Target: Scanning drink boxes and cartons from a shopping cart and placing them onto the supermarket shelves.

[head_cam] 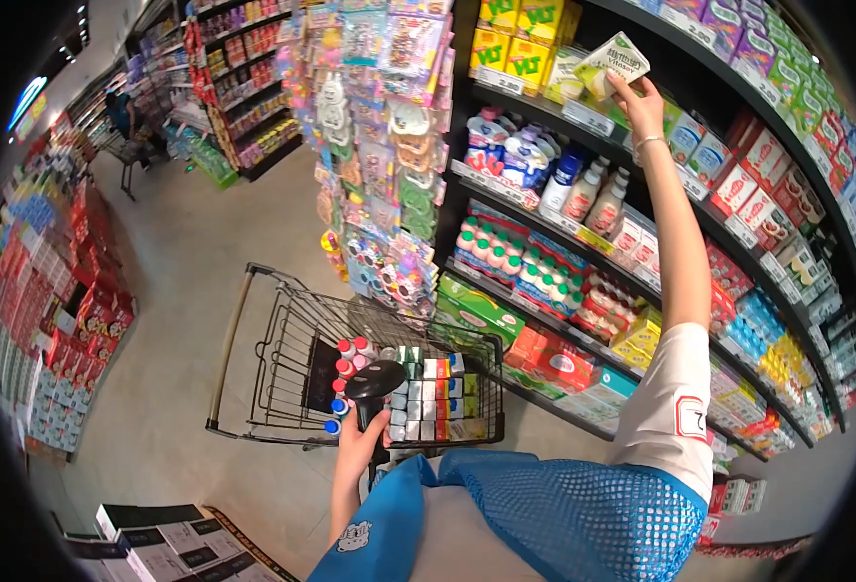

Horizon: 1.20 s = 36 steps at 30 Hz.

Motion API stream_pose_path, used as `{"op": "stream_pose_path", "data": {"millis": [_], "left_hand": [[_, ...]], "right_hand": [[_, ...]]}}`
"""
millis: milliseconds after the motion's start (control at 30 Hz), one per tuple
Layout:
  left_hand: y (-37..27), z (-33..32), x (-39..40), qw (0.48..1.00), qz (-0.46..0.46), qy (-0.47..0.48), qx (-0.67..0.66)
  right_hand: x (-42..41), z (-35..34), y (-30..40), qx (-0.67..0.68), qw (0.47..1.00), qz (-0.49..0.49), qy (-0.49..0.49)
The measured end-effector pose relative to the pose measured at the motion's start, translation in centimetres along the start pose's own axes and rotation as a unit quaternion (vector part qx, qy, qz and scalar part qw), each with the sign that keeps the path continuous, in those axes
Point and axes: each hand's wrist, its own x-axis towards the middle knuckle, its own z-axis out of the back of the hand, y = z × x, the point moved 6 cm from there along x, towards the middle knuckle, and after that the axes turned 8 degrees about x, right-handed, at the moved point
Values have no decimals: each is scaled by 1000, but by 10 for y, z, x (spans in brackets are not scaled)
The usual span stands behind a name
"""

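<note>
My right hand (639,105) is raised to the shelf and grips a green and white Vitasoy drink carton (615,64), tilted above the shelf edge. Just left of it, a similar carton (564,76) stands on the shelf. Low in front of my body, my left hand (359,445) is closed around the handle of a black handheld barcode scanner (375,380). Beneath the scanner is a wire shopping cart (268,353). Inside it are bottles with red and blue caps (345,368) and rows of small drink cartons (435,400), partly hidden by the scanner.
Yellow VLT cartons (527,60) fill the upper shelf's left end. Below are bottles (586,193) and green-capped drink packs (489,244). A rack of hanging toys (377,160) adjoins the shelving. Stacked boxes (86,342) line the left. A person with a cart (124,120) is farther off.
</note>
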Motion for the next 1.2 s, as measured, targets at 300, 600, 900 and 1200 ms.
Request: {"op": "stream_pose_path", "data": {"millis": [300, 600, 900, 1200], "left_hand": [[34, 47, -36, 991, 53, -115, -31], [32, 50, -40, 989, 50, -136, -14], [43, 58, -51, 987, 71, -141, 9], [51, 66, -72, 974, 116, -195, 3]], "right_hand": [[46, -26, -71, -360, 932, -39, -4], [10, -57, -43, -482, 874, 59, 5], [39, -26, -31, -449, 866, 220, -14], [72, -16, -52, -750, 650, 48, 112]]}}
